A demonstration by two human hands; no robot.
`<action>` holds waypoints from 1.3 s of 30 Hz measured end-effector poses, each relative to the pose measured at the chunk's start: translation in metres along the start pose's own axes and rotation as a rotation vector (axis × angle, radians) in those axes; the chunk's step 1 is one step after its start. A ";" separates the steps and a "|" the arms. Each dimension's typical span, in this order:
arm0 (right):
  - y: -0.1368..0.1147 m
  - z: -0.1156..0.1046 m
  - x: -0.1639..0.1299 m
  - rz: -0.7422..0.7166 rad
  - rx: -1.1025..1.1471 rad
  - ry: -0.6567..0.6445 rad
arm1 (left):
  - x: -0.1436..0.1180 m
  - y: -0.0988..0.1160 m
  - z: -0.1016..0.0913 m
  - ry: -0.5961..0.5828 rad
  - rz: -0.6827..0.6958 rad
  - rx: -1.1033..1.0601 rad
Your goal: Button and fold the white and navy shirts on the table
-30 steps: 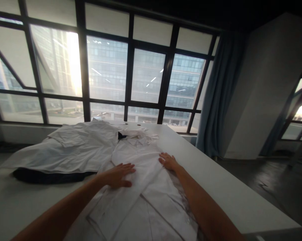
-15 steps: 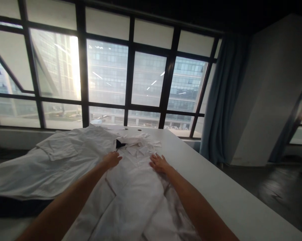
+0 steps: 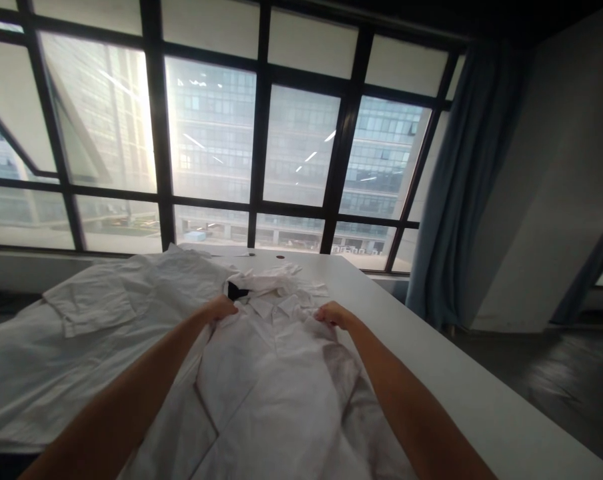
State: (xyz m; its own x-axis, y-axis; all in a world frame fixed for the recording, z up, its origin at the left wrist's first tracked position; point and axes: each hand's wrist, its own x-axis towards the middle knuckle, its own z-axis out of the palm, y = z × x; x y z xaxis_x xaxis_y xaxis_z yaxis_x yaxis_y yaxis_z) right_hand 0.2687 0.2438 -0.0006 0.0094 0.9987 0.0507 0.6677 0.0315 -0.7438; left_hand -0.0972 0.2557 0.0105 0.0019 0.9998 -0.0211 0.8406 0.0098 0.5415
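A white collared shirt lies spread out in front of me, its collar toward the window. At its left shoulder, my left hand is closed on the cloth. My right hand pinches the opposite shoulder, to the right of the collar. The cloth between both hands looks pulled, with folds running down the front. Just past my left hand shows a small dark piece, whose kind I cannot make out, beside crumpled white cloth beyond the collar.
More white garments lie to the left. The white table runs along the right side, and its far edge is near a wide dark-framed window. A blue curtain hangs at the right by a pale pillar.
Both hands have gone from lying with fingers outstretched on the shirt to gripping its shoulders. The shoulder cloth is now drawn up at each hand. The view has shifted slightly.
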 end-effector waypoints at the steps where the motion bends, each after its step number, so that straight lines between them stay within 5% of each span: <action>1: -0.003 -0.003 0.000 0.021 0.025 -0.021 | -0.001 0.000 -0.002 -0.003 0.031 -0.040; 4: -0.016 -0.013 -0.002 -0.016 0.163 -0.056 | -0.004 -0.001 -0.010 0.077 0.205 -0.248; 8: -0.041 -0.031 -0.010 -0.241 0.347 -0.009 | -0.005 0.005 -0.037 0.269 0.380 -0.416; 13: -0.076 -0.049 0.001 -0.625 0.464 0.266 | 0.003 0.032 -0.088 0.507 0.657 -0.526; 15: -0.082 -0.049 0.016 -0.657 0.376 0.450 | 0.013 0.040 -0.097 0.647 0.660 -0.440; 17: -0.081 -0.041 0.031 -0.509 0.194 0.546 | 0.024 0.042 -0.093 0.697 0.511 -0.265; 22: -0.056 0.003 0.041 -0.031 -0.371 0.234 | 0.034 0.023 -0.042 0.424 0.073 0.154; 26: -0.036 0.027 0.019 -0.101 -0.596 0.055 | 0.006 0.012 -0.006 0.196 0.154 0.374; 31: -0.023 0.040 -0.020 -0.208 -0.671 -0.130 | -0.038 0.001 0.024 0.049 0.276 0.521; 34: -0.016 0.044 -0.040 -0.128 -0.685 -0.241 | -0.048 -0.008 0.033 -0.024 0.243 0.547; 39: -0.005 0.039 -0.057 -0.061 -0.709 -0.194 | -0.057 -0.005 0.029 -0.002 0.276 0.542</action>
State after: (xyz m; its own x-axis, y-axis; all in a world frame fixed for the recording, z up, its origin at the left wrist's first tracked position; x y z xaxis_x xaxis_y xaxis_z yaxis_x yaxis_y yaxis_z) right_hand 0.2357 0.1879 -0.0258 -0.1309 0.9873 -0.0899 0.9844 0.1186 -0.1301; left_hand -0.0856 0.1985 -0.0150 0.2592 0.9641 0.0572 0.9652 -0.2608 0.0218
